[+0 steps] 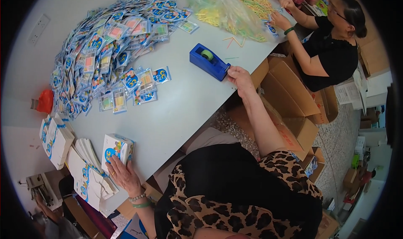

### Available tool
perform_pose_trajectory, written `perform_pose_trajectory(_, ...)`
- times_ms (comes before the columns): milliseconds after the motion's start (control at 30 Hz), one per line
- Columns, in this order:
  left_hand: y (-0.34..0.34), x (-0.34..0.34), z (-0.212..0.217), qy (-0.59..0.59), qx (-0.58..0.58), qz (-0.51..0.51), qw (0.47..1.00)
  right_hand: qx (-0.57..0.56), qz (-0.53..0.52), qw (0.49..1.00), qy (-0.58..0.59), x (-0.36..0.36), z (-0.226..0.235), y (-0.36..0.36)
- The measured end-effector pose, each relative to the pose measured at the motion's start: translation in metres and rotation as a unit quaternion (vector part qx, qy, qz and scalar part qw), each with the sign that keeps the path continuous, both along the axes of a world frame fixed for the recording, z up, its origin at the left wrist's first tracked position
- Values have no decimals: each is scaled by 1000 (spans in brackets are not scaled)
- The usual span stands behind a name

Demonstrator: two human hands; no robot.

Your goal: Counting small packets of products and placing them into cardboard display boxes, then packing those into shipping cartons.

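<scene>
Over the table (180,109), the right hand (241,79) apparently touches a dispenser (214,68).

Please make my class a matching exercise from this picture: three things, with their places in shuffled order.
Things
1. Blue plastic tape dispenser
2. Small white printed cardboard box
3. Large heap of small clear-and-blue plastic packets

Places
A. Against the person's left hand
B. On the white table, away from both hands
C. Right beside the person's right hand

Pairs: 1-C, 2-A, 3-B
</scene>
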State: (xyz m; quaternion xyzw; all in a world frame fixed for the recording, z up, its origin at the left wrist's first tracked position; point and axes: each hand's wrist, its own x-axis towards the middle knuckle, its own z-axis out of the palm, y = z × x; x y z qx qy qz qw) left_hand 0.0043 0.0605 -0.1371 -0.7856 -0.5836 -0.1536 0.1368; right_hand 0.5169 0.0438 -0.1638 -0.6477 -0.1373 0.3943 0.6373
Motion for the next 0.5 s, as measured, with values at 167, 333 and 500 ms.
perform_pose_trajectory(167,1,1,-2,3,6,17,1000,67,-4,997,-26,3,-22,3)
perform_pose_trajectory(333,3,10,-27,21,87,46,995,1,-12,992,-127,-3,-38,-12)
perform_pose_trajectory(500,11,36,-11,-16,69,80,994,14,66,977,-203,-118,14,-37)
